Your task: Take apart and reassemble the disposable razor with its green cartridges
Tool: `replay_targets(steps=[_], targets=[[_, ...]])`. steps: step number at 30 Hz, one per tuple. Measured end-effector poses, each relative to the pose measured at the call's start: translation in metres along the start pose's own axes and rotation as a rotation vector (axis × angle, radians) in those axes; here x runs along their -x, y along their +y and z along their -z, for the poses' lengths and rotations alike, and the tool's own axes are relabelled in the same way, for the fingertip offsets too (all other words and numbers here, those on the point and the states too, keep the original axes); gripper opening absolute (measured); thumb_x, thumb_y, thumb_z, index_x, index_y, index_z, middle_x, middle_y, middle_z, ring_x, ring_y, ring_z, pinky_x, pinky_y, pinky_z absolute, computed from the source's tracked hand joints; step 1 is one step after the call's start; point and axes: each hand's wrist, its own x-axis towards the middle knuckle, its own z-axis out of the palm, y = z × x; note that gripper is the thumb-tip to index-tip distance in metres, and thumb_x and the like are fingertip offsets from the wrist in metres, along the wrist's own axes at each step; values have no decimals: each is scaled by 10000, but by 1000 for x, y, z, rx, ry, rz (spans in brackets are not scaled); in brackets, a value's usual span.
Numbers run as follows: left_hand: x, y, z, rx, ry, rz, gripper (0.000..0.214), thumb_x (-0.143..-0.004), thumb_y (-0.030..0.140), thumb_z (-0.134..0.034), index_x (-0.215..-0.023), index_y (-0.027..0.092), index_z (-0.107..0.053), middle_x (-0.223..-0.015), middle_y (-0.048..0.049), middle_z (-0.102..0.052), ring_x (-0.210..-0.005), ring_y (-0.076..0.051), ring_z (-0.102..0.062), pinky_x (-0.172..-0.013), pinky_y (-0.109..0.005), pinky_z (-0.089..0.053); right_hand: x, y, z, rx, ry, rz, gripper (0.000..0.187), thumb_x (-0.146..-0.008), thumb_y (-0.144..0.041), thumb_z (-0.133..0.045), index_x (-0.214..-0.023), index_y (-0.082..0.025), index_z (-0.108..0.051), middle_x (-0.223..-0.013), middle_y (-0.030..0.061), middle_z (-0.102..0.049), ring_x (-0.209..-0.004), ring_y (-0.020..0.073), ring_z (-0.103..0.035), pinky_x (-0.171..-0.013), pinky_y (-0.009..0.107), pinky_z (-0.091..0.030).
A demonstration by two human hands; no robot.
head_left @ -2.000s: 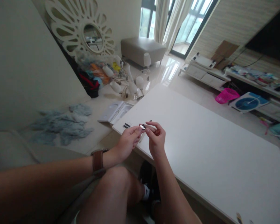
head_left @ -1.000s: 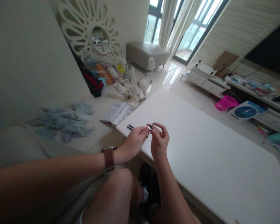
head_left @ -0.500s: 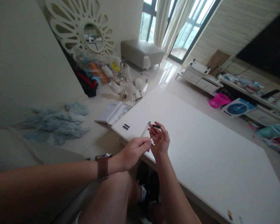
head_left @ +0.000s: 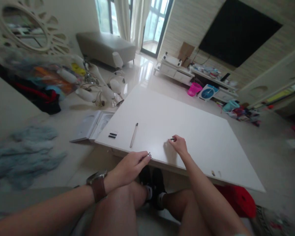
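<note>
My left hand, with a brown-strapped watch on its wrist, pinches a small shiny silvery piece at the table's near edge. My right hand is held over the white table, its thumb and fingers closed around a small dark piece mostly hidden by the fingertips. A slim pale stick with a dark tip lies on the tabletop to the left of both hands. Farther left is a small white card with two black strips.
An open white box stands beyond the table's left end. Two small items, one a brownish piece, lie near the front edge at right. A chandelier rests on the floor, and something red is below the table.
My right hand has moved right, away from my left hand, taking the small dark piece along. My left hand still pinches the silvery piece. The view has swung to the right.
</note>
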Motion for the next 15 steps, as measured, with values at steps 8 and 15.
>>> replay_targets(steps=[8, 15], targets=[[-2, 4, -2, -20, -25, -18, 424, -995, 497, -383, -718, 194, -488, -683, 20, -543, -663, -157, -489, -623, -304, -279, 9, 33, 10, 239, -75, -73, 425, -800, -444, -686, -1099, -143, -691, -1125, 145, -689, -988, 242, -654, -859, 307, -470], [-1, 2, -5, -66, -46, -38, 415, -999, 483, -383, -717, 194, -481, -685, 18, -550, -662, -158, -496, -624, -307, -274, 28, 28, 16, 277, -243, 60, 287, -882, -227, -540, -1095, -226, -732, -1181, 53, -716, -1079, 192, -648, -953, 271, -450]])
